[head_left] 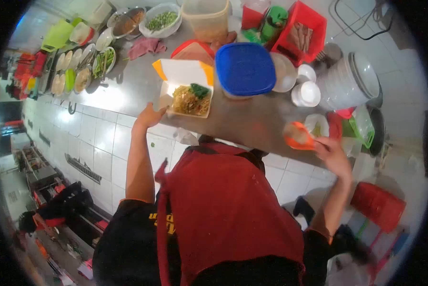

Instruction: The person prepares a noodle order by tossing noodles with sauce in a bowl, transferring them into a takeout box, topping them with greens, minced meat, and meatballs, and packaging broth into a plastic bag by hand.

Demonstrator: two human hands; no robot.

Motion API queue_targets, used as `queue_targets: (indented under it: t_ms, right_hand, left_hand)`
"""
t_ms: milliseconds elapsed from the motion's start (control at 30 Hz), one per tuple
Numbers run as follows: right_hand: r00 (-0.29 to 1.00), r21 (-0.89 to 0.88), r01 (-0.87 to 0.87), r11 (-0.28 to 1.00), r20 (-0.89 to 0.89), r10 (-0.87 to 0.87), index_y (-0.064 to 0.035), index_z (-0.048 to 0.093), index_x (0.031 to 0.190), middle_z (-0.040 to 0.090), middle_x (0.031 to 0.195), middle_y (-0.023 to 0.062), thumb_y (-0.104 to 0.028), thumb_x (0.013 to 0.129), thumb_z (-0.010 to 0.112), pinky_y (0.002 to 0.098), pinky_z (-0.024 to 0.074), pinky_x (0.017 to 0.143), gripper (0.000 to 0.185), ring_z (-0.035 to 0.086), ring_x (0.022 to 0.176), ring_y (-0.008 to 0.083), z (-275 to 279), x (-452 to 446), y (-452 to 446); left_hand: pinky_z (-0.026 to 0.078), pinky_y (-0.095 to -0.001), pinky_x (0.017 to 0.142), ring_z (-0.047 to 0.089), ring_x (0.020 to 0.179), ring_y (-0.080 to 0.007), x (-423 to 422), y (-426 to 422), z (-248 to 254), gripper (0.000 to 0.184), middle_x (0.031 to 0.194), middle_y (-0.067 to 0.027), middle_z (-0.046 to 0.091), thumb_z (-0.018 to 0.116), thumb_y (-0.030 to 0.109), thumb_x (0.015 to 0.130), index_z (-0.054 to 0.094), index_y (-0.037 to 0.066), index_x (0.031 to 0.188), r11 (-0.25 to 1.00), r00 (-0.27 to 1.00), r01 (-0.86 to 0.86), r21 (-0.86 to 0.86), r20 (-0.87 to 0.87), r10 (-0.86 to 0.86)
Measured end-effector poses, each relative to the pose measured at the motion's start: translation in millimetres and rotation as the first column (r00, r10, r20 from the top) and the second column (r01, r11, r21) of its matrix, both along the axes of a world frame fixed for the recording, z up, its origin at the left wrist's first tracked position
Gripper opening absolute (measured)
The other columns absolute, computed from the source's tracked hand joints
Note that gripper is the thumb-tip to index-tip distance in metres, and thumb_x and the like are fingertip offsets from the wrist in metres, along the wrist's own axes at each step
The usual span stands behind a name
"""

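A takeaway box [165,98] stands on the metal counter with its lid up. Noodles [185,101] and dark green leaves [199,90] lie inside it. At the counter's front edge, my left hand [150,116] is beside the box's left side, fingers apart and holding nothing; whether it touches the box I cannot tell. Further right, my right hand [333,155] is closed on a blurred orange scoop-like thing [300,137], held over the counter's front edge. Just behind that thing is a white bowl [317,125] with something greenish in it.
A blue-lidded tub [245,69] stands right of the box. Stacked white bowls [349,81], small white cups [309,93] and a red cutlery basket [295,19] are at the right. Bowls of greens [161,21] and a pink cloth [146,47] lie to the left on the counter [256,114].
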State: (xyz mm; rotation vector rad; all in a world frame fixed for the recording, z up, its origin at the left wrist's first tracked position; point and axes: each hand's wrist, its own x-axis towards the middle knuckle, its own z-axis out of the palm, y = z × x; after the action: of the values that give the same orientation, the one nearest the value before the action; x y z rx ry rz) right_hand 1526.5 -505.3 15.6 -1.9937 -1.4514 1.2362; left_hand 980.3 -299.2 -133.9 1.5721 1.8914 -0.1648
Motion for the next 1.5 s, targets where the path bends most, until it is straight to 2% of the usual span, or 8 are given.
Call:
queue_targets:
  t_ms: [300, 567, 767, 1167, 1267, 1400, 1467, 1500]
  right_hand:
    - [0.991, 0.077, -0.027, 0.997, -0.131, 0.037, -0.0005, 0.067, 0.097, 0.055, 0.064, 0.0057, -0.021, 0.093, 0.057, 0.0291, 0.0418, 0.056, 0.023, 0.051, 0.060, 0.0110, -124.2, -214.8, 87.0]
    - [0.972, 0.228, -0.121, 0.966, 0.225, 0.068, -0.0079, 0.068, 0.108, 0.068, 0.088, 0.0142, -0.021, 0.090, 0.058, 0.0384, 0.0486, 0.074, 0.025, 0.062, 0.080, 0.0317, -149.5, -255.2, 126.5]
    - [0.867, 0.604, -0.408, 0.685, 0.492, 0.083, -0.0119, 0.067, 0.114, 0.064, 0.090, 0.0092, -0.018, 0.086, 0.061, 0.0411, 0.0464, 0.078, 0.030, 0.058, 0.083, 0.0299, -161.9, -243.0, 117.9]
    - [0.743, 0.469, -0.493, 0.732, 0.666, 0.073, -0.0227, 0.068, 0.114, 0.062, 0.085, -0.0023, -0.014, 0.075, 0.066, 0.0367, 0.0406, 0.074, 0.040, 0.055, 0.083, 0.0202, -146.1, -273.1, 97.0]
    - [0.762, 0.484, -0.346, 0.804, 0.645, -0.061, -0.0221, 0.068, 0.114, 0.064, 0.086, -0.0001, -0.016, 0.078, 0.066, 0.0404, 0.0404, 0.080, 0.037, 0.056, 0.084, 0.0231, -136.5, -260.1, 78.8]
    - [0.855, 0.674, -0.029, 0.738, 0.399, -0.331, -0.0185, 0.068, 0.115, 0.065, 0.084, -0.0008, -0.013, 0.084, 0.064, 0.0355, 0.0437, 0.075, 0.032, 0.057, 0.074, 0.0184, -127.0, -250.2, 35.6]
    - [0.767, 0.389, 0.631, 0.671, -0.187, -0.613, -0.0112, 0.066, 0.117, 0.065, 0.082, -0.0007, -0.011, 0.091, 0.061, 0.0273, 0.0447, 0.064, 0.027, 0.053, 0.064, 0.0103, -145.6, -244.6, 4.2]
    - [0.747, 0.407, 0.648, 0.644, -0.171, -0.643, -0.0112, 0.066, 0.117, 0.065, 0.082, -0.0007, -0.011, 0.091, 0.061, 0.0273, 0.0447, 0.064, 0.027, 0.053, 0.064, 0.0103, -152.2, -237.7, -10.2]
  left_hand:
    - [0.046, -0.0392, 0.093, 0.061, 0.108, -0.0379, -58.5, -3.5, 0.1, 0.082, 0.112, -0.0291, 0.062, 0.062, 0.048, 0.086, 0.035, -0.009, 0.138, 0.993, 0.956, 0.093, -0.075, 0.284, -0.068]
    - [0.052, -0.0338, 0.071, 0.067, 0.078, -0.0250, -85.1, -11.8, -26.1, 0.073, 0.105, -0.0231, 0.064, 0.062, 0.042, 0.091, 0.033, -0.005, 0.139, 0.987, 0.902, 0.162, -0.017, 0.408, -0.141]
    - [0.052, -0.0342, 0.075, 0.066, 0.079, -0.0246, -85.0, -10.2, -33.3, 0.066, 0.108, -0.0217, 0.063, 0.061, 0.039, 0.092, 0.036, -0.002, 0.138, 0.978, 0.869, 0.200, 0.054, 0.451, -0.202]
    - [0.052, -0.0347, 0.072, 0.066, 0.074, -0.0236, -47.9, 22.0, -20.0, 0.058, 0.106, -0.0201, 0.064, 0.064, 0.034, 0.090, 0.044, -0.003, 0.131, 0.989, 0.783, 0.110, 0.095, 0.604, -0.146]
    - [0.051, -0.0314, 0.068, 0.065, 0.076, -0.0188, -49.4, 36.1, -43.8, 0.058, 0.105, -0.0180, 0.063, 0.065, 0.036, 0.090, 0.046, -0.001, 0.131, 0.986, 0.767, 0.131, 0.104, 0.619, -0.167]
    - [0.050, -0.0398, 0.080, 0.066, 0.089, -0.0320, -41.4, 42.3, -47.1, 0.062, 0.093, -0.0211, 0.067, 0.066, 0.042, 0.084, 0.049, -0.001, 0.126, 0.949, 0.904, 0.216, 0.228, 0.320, -0.283]
    - [0.049, -0.0409, 0.082, 0.065, 0.093, -0.0338, -39.4, 43.4, -54.3, 0.062, 0.094, -0.0216, 0.067, 0.066, 0.043, 0.083, 0.051, -0.002, 0.122, 0.940, 0.912, 0.276, 0.199, 0.253, -0.322]
    - [0.049, -0.0413, 0.082, 0.065, 0.094, -0.0346, -37.6, 45.8, -66.9, 0.061, 0.095, -0.0221, 0.067, 0.066, 0.043, 0.084, 0.052, -0.003, 0.120, 0.930, 0.896, 0.308, 0.201, 0.269, -0.354]
